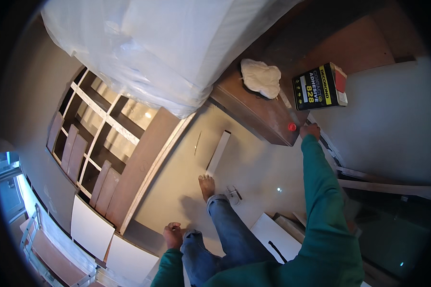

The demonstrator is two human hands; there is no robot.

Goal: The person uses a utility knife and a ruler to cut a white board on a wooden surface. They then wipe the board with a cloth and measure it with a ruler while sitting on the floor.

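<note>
My right hand (310, 130) reaches out to the corner of a brown wooden box (254, 122), fingers curled on something I cannot make out. Beside it are a red cap (292, 126) and a pale narrow strip (286, 103); a crumpled white cloth (259, 76) and a black-and-yellow metal can (311, 88) lie further back. My left hand (173, 234) is low by my knee with bent fingers; whatever it may hold is hidden. My bare foot (207, 186) stands near a long white-sided piece (218, 152) on the floor (172, 177).
A plastic-wrapped bulk (139, 33) fills the upper left. A wooden grid frame (103, 112) with boards is at left, white panels (91, 225) below it and a metal ladder-like frame (33, 244) beyond. A white board (268, 234) is behind me; a dark opening (388, 229) lies at right.
</note>
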